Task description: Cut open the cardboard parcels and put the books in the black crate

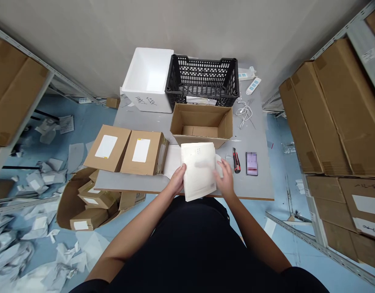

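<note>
A white padded envelope [198, 171] stands tilted at the near edge of the grey table [251, 187], with faint writing on its face. My left hand [176, 181] grips its left edge. My right hand [224, 176] holds its right edge, fingers curled over the paper. Under the envelope lies a flat white sheet or mailer [172, 160]. Two taped cardboard boxes with white labels [107, 147] [141, 151] sit left of my hands. An open cardboard box [201, 122] stands just beyond the envelope.
A red-and-black utility knife [236, 160] and a phone [251, 163] lie right of my hands. Behind are a black plastic crate [202, 79], a white foam box [148, 79] and a white cable [244, 112]. Shelves of flattened cardboard [330, 118] flank the table; crumpled paper [10, 252] covers the floor.
</note>
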Motion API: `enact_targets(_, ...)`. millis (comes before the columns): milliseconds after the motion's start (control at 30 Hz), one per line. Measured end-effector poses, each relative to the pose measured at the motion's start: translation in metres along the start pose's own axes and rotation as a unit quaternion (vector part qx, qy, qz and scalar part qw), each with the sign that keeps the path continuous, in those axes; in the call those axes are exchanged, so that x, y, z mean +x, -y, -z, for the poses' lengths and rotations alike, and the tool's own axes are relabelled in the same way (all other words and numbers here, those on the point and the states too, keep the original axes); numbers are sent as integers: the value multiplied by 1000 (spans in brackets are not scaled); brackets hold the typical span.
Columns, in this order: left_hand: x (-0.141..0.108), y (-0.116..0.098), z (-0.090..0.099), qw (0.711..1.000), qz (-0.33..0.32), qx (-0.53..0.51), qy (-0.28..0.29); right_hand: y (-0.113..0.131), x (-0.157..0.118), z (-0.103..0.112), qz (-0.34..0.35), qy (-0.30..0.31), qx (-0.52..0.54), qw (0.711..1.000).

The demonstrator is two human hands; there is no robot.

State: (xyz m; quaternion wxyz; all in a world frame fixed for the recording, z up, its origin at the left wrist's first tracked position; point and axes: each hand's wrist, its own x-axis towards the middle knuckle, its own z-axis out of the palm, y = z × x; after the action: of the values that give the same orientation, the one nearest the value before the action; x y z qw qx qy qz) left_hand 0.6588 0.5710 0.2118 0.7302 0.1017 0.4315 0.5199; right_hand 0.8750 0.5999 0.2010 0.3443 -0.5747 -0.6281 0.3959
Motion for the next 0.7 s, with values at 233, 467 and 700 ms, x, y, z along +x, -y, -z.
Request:
enact_targets(233,37,36,22,993,77,-87,36,9,-13,-71,65,189,-262,944)
enact_targets(467,78,67,63,990,112,-84,-10,-52,-1,-111,-22,132,-88,987)
enact_targets(700,79,76,85,989,122,-25,-76,-71,10,-117,-162,4,165,973)
